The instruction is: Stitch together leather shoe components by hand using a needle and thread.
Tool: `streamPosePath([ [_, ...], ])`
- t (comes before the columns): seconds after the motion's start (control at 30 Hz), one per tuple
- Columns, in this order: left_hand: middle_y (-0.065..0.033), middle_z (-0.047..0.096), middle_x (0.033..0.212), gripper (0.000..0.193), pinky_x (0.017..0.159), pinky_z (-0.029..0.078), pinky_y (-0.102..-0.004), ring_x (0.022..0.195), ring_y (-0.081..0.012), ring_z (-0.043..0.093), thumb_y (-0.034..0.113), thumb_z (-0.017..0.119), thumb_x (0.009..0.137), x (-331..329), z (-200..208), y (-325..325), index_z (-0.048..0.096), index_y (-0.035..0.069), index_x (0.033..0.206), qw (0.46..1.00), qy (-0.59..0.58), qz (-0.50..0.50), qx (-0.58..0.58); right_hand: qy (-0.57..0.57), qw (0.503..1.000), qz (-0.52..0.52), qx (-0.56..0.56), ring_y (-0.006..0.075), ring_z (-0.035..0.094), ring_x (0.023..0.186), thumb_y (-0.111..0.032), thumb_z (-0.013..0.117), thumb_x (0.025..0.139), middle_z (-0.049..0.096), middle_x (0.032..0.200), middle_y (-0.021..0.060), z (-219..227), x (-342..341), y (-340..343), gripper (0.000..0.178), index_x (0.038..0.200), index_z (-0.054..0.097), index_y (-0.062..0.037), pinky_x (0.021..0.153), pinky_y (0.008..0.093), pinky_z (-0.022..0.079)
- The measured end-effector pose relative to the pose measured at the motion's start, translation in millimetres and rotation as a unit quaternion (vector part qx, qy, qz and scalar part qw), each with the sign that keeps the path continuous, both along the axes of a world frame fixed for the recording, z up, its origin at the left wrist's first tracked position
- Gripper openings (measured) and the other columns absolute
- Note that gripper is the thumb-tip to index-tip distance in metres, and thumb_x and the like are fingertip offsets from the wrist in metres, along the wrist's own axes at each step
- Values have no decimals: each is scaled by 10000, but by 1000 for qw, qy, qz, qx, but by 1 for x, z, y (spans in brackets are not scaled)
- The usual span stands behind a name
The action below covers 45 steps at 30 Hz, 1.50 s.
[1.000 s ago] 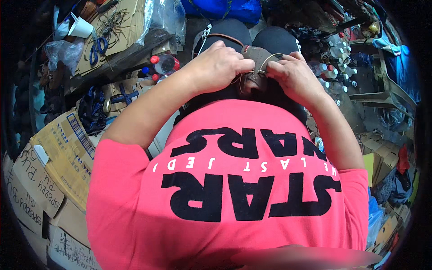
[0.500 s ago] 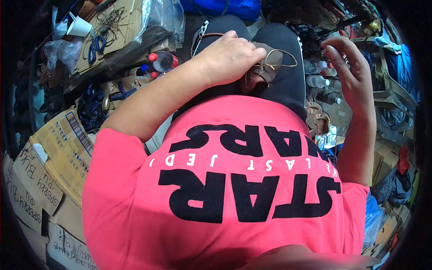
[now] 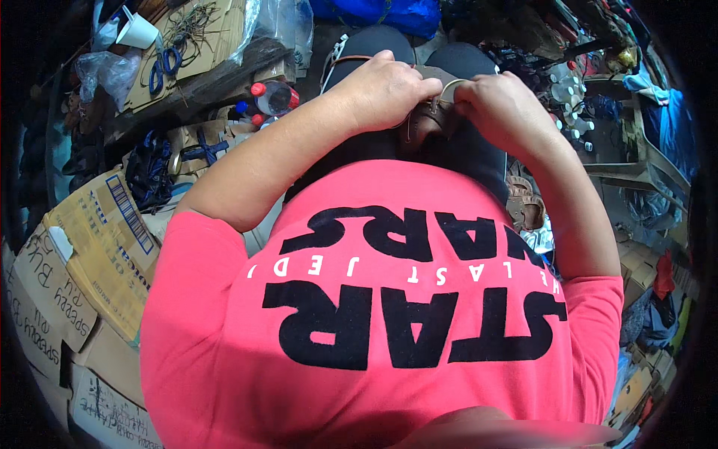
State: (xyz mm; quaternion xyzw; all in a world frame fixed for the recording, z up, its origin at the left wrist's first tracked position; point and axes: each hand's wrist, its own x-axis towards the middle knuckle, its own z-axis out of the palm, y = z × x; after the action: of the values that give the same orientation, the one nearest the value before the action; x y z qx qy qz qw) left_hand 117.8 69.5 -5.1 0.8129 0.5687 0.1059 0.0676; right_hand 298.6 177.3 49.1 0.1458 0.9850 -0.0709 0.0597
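A brown leather shoe upper (image 3: 432, 129) lies on my lap between my thighs, with a light tan lace (image 3: 449, 91) threaded through its front. My left hand (image 3: 390, 91) is closed on the far left part of the shoe upper, knuckles up. From the right, my right hand (image 3: 502, 111) reaches in with fingers curled together at the lace, close to the left fingertips. The lace bends in a short arc between the two hands. Both sets of fingertips are partly hidden, and the lower part of the shoe upper is in shadow.
Beside my right thigh are several brown leather shoe pieces (image 3: 526, 203) and clear bottles (image 3: 572, 112). Left are a red-capped bottle (image 3: 277, 98), blue-handled scissors (image 3: 165, 69), a white cup (image 3: 137, 31) and cardboard boxes (image 3: 101, 232). A blue bag (image 3: 389, 13) lies beyond my knees.
My right hand has come in from the right side to the shoe upper, and its fingers have closed at the lace. The wide lace loop is now a short arc. My left hand stays in place.
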Motion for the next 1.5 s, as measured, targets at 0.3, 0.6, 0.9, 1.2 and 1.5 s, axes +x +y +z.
streamPosePath([
  [0.3,-63,659,799,143,770,421,-401,854,-254,656,128,573,816,-1,1,1,573,130,960,1000,2,-13,-1,-45,993,21,111,268,656,808,-43,552,786,670,796,89,10,-7,-19,84,808,621,-84,829,428,398],
  [0.6,-62,672,850,160,842,398,-394,958,-237,625,124,602,796,-4,-1,2,589,129,955,1000,-3,-9,28,-126,990,3,55,284,654,759,-19,577,748,663,722,90,8,-20,-21,95,763,649,-80,830,442,395],
  [0.9,-54,656,822,129,836,388,-392,907,-230,613,122,577,803,-15,-4,1,580,139,930,999,-29,-24,10,-40,999,15,-8,277,667,774,-133,565,816,682,739,91,-16,-16,-13,109,846,669,-117,840,429,396],
  [1.2,-82,598,796,119,776,407,-413,824,-296,563,48,601,798,-86,11,-58,582,92,908,994,-86,39,-45,32,999,-11,-31,254,624,802,-72,591,820,654,761,62,-22,40,2,117,924,607,-122,871,418,397],
  [1.5,37,611,790,80,666,425,-182,722,-22,527,118,648,913,-72,27,-50,654,39,901,815,-543,183,-82,208,978,-2,28,214,589,705,-119,727,766,650,744,12,-9,35,-3,117,879,699,-131,778,351,439],
])
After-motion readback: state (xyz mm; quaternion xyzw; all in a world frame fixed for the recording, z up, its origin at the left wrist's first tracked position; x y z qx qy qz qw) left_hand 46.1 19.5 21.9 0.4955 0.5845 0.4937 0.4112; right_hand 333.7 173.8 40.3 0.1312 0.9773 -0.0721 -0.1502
